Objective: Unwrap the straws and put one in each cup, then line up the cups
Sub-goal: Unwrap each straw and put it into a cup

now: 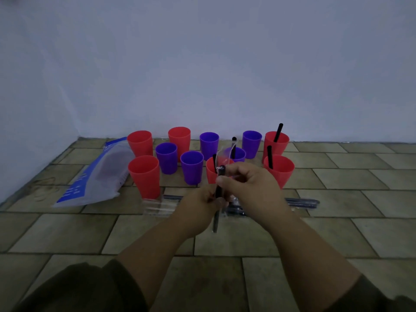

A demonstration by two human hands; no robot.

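Several red and purple cups stand in a loose cluster on the tiled floor, among them a red cup [145,175] at the front left and a purple cup [192,166] near the middle. Black straws stick out of a few cups on the right, such as the red cup [279,170]. A black straw [218,199] in a clear wrapper is upright in front of the cups. My left hand [198,209] grips its lower part. My right hand [249,183] pinches the wrapper [222,156] near the top, where it peels away.
A blue and white plastic bag [94,176] lies on the floor at the left. Wrapped straws [301,202] and clear empty wrappers [155,204] lie in a row just behind my hands. A plain wall rises right behind the cups.
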